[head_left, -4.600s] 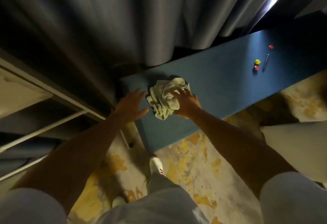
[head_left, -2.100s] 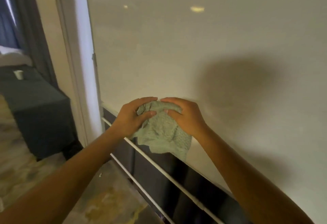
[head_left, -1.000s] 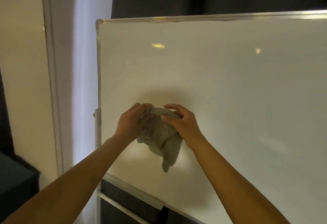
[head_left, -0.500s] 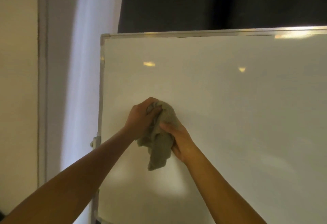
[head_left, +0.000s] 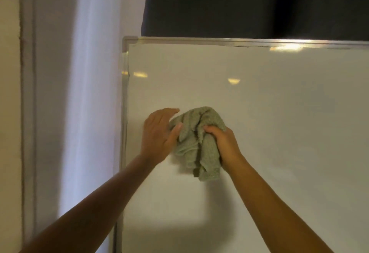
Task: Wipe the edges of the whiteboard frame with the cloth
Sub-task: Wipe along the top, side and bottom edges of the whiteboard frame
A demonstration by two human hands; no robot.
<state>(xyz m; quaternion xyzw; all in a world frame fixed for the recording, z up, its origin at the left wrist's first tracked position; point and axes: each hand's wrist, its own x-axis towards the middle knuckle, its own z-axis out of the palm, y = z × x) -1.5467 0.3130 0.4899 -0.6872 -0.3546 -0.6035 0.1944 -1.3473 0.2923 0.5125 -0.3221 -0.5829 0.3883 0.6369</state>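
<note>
A white whiteboard [head_left: 259, 113] fills the right of the view, with a silver metal frame [head_left: 124, 103] along its left side and top edge. In front of the board surface hangs a crumpled pale green cloth [head_left: 197, 145]. My right hand [head_left: 223, 145] is clenched around the cloth's right side. My left hand [head_left: 159, 133] is at the cloth's left side, thumb pressed on it and fingers extended and loosening. Both hands are a short way right of the frame's left edge and well below the top edge.
A pale wall with a vertical trim strip [head_left: 28, 113] stands left of the board. A dark curtain [head_left: 249, 3] hangs behind and above the top edge. Light reflections show on the board.
The view rose from the board's bottom rail to its top corner. The cloth was held bunched in both hands; now my left hand's fingers have spread and my right hand grips lower on the cloth.
</note>
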